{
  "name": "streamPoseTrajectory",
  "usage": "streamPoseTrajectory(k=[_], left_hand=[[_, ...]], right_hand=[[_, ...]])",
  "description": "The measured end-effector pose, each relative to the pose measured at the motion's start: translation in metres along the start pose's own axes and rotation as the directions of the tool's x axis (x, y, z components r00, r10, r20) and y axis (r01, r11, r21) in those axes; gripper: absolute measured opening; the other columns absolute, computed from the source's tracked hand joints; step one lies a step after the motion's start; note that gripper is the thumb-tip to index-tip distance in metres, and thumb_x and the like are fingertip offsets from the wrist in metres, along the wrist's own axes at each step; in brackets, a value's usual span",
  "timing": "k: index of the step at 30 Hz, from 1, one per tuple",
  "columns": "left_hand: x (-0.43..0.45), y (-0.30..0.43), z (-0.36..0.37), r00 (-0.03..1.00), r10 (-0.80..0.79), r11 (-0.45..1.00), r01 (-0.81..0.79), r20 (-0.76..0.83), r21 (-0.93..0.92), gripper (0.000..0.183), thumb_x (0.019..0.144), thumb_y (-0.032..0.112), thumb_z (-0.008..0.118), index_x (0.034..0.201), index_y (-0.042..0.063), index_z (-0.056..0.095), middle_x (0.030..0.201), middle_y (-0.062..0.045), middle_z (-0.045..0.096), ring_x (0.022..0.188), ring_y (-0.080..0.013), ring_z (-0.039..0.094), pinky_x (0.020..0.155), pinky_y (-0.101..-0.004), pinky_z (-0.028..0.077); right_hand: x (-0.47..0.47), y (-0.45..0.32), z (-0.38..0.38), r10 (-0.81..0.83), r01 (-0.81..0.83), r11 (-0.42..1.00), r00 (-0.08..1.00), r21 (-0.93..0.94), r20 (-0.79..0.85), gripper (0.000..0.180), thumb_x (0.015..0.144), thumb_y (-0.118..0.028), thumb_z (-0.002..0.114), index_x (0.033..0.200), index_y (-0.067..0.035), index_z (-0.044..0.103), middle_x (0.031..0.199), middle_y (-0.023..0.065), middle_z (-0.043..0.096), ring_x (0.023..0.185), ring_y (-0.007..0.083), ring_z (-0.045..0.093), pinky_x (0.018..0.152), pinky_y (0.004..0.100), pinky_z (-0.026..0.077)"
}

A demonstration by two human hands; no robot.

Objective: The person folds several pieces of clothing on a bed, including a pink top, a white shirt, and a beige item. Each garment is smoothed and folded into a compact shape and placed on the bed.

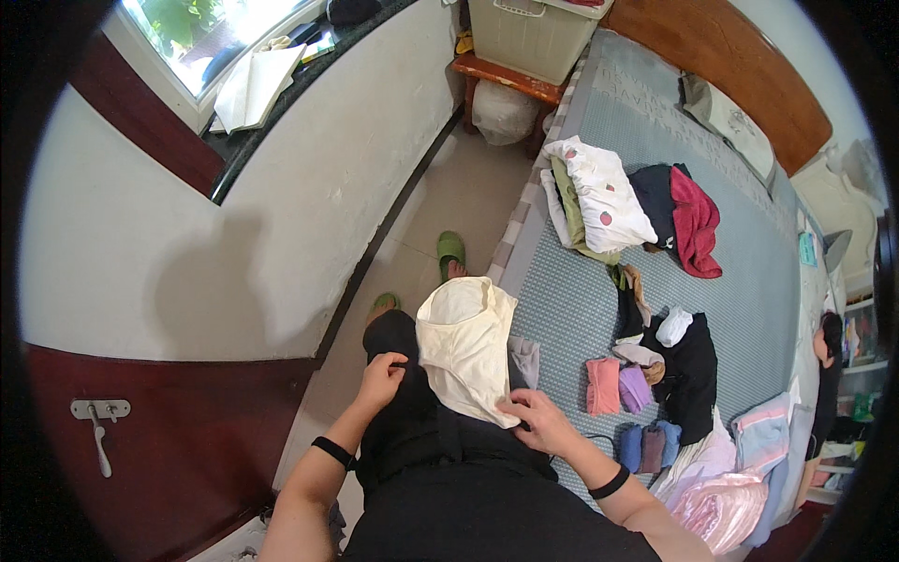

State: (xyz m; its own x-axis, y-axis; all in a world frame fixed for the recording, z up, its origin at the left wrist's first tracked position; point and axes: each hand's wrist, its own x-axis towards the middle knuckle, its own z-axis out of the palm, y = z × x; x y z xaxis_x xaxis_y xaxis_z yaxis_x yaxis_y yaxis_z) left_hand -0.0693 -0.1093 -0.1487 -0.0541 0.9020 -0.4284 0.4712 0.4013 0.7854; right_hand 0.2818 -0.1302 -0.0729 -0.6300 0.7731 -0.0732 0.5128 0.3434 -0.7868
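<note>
Cream-coloured underpants (463,351) lie spread over my lap, the waist opening towards my knees. My right hand (537,421) pinches their lower right edge between thumb and fingers. To the left of the cloth my left hand (384,379) is raised above my thigh, its fingers curled loosely and touching no cloth. A grey piece of cloth (525,360) shows beside my leg at the bed's edge. On the bed near my right hand are a rolled pink garment (602,386), a rolled purple garment (635,388) and several blue and mauve rolls (651,447).
Folded white clothing with strawberry prints (605,204), a red garment (694,223) and black clothing (692,379) lie on the bed (751,309). Shiny pink fabric (723,509) is at lower right. A person (829,372) is at the far right. A plastic bin (534,38) stands on a wooden bench (509,79).
</note>
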Motion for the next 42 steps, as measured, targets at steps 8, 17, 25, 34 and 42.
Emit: streamPoseTrajectory(k=[8, 17, 25, 34, 42], left_hand=[[-0.016, 0.029, 0.021, 0.631, 0.7, 0.495, -0.767, 0.334, 0.409, 0.041, 0.064, 0.002, 0.073, 0.102, 0.008, 0.061, 0.135, -0.016, 0.051, 0.123, -0.0346, 0.052, 0.1, -0.0447, 0.045], [-0.001, 0.028, 0.005, 0.862, 0.471, 0.855, -0.499, 0.188, 0.142, 0.009, 0.077, 0.004, 0.059, 0.082, 0.004, 0.052, 0.1, -0.014, 0.069, 0.092, -0.03, 0.066, 0.083, -0.0389, 0.051], [0.005, 0.025, 0.007, 0.958, 0.281, 0.954, -0.273, 0.049, -0.122, 0.021, 0.09, 0.02, 0.065, 0.091, 0.004, 0.052, 0.072, -0.007, 0.053, 0.066, -0.0171, 0.052, 0.062, -0.0298, 0.042], [-0.009, 0.015, 0.009, 0.944, 0.277, 0.897, -0.322, 0.181, 0.304, 0.025, 0.091, 0.032, 0.061, 0.086, 0.008, 0.067, 0.078, -0.011, 0.066, 0.084, -0.0299, 0.062, 0.088, -0.0415, 0.043], [0.006, 0.027, 0.072, 0.994, -0.105, 0.989, 0.102, -0.021, -0.11, 0.087, 0.088, 0.048, 0.066, 0.142, -0.009, 0.028, 0.143, -0.03, 0.038, 0.129, -0.0402, 0.044, 0.108, -0.041, 0.036]], right_hand=[[0.032, 0.031, 0.004, -0.343, 0.346, 0.925, 0.938, -0.156, 0.046, 0.061, 0.064, 0.003, 0.069, 0.123, -0.013, 0.063, 0.133, 0.0124, 0.056, 0.123, 0.034, 0.052, 0.101, 0.0442, 0.044], [0.066, 0.058, 0.026, 0.39, -0.127, 0.523, 0.915, 0.843, -0.104, 0.028, 0.099, -0.019, 0.056, 0.12, 0.0, 0.06, 0.109, 0.0022, 0.066, 0.1, 0.0099, 0.058, 0.09, 0.028, 0.047], [0.08, 0.073, 0.045, 0.555, -0.17, 0.42, 0.825, 0.891, -0.104, 0.029, 0.101, -0.025, 0.053, 0.115, 0.0, 0.058, 0.103, 0.0036, 0.065, 0.092, 0.0097, 0.057, 0.083, 0.0265, 0.047], [0.069, 0.08, 0.045, 0.707, -0.554, 0.639, 0.696, 0.534, -0.124, 0.038, 0.098, -0.033, 0.057, 0.106, 0.004, 0.057, 0.095, 0.0084, 0.066, 0.083, 0.0134, 0.06, 0.072, 0.028, 0.049], [0.088, 0.06, 0.053, 0.753, -0.596, 0.654, 0.572, 0.466, -0.325, 0.069, 0.087, -0.051, 0.064, 0.12, 0.008, 0.053, 0.11, 0.0274, 0.064, 0.105, 0.039, 0.062, 0.091, 0.0422, 0.048]])
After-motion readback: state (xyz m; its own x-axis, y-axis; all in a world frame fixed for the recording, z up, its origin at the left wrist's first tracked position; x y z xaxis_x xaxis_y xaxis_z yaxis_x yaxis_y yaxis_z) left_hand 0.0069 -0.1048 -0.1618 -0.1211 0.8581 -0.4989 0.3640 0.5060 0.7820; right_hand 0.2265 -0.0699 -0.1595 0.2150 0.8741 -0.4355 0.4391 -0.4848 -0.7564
